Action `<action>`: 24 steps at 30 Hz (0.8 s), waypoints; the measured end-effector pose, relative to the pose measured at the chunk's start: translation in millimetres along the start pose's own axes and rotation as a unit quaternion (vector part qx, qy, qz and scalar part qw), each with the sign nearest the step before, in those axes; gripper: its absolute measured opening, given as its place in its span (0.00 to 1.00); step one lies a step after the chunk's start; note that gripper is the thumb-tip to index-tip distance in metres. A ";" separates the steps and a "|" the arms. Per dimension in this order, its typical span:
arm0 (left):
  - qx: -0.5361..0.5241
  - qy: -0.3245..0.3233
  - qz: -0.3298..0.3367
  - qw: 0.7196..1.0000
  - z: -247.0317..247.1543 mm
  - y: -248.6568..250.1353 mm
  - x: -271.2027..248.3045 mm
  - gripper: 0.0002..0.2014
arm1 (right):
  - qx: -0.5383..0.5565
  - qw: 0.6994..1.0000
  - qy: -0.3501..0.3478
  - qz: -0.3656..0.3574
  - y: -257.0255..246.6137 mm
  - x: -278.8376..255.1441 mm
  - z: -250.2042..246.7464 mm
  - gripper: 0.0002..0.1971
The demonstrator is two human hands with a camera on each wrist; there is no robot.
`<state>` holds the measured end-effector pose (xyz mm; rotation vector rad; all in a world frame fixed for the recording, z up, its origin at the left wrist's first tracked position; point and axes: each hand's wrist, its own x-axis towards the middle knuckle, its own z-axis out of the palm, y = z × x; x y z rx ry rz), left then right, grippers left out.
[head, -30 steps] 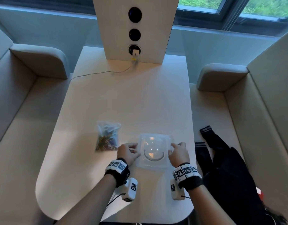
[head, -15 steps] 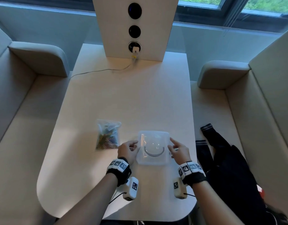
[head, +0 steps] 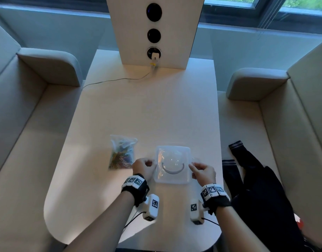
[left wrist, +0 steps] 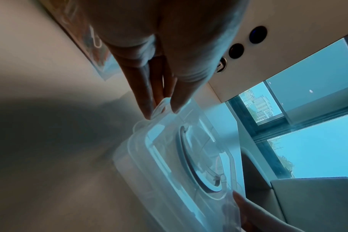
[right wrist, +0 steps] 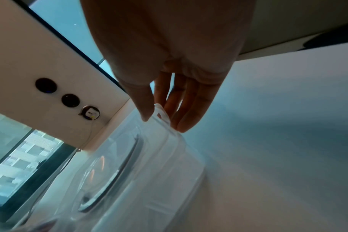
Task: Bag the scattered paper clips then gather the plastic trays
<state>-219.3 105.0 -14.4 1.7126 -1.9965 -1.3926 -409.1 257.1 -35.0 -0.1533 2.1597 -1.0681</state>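
A clear plastic tray stack (head: 172,165) with a grey half-ring showing through it sits on the white table (head: 149,113) near its front edge. My left hand (head: 144,169) pinches the small tab on the stack's left side (left wrist: 161,106). My right hand (head: 202,170) pinches the matching tab on its right side (right wrist: 160,115). In the wrist views the thumb and fingers of each hand close on a tab of the tray stack (left wrist: 179,157) (right wrist: 149,164). A clear bag of coloured paper clips (head: 122,151) lies on the table to the left, apart from both hands.
A white post with round sockets (head: 153,31) stands at the table's far end, with a thin cable (head: 116,80) trailing left off the edge. Beige sofas flank the table. A dark garment (head: 254,188) lies on the right seat.
The tray stack has slid slightly forward and squared up. Both hands have shifted from resting against its sides to pinching the side tabs.
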 end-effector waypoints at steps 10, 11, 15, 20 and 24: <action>0.058 -0.001 0.046 0.997 2.4 14.8 -0.4 0.07 | -0.129 0.988 0.048 -0.073 -18.3 -11.1 3.0 0.12; 0.062 0.001 0.047 0.997 2.3 16.4 -0.7 0.07 | -0.150 0.984 0.054 -0.075 -21.3 -13.1 4.4 0.11; 0.071 0.003 0.051 0.996 1.4 18.9 0.6 0.07 | -0.286 0.950 0.069 -0.108 -29.2 -13.0 11.5 0.17; 0.057 -0.009 0.041 0.998 -0.4 18.9 2.3 0.06 | -0.370 0.923 0.049 -0.094 -40.1 -14.1 8.2 0.20; 0.053 -0.052 0.044 0.996 -17.7 9.2 3.0 0.15 | -0.403 0.913 -0.016 -0.058 -77.3 -2.7 -8.8 0.08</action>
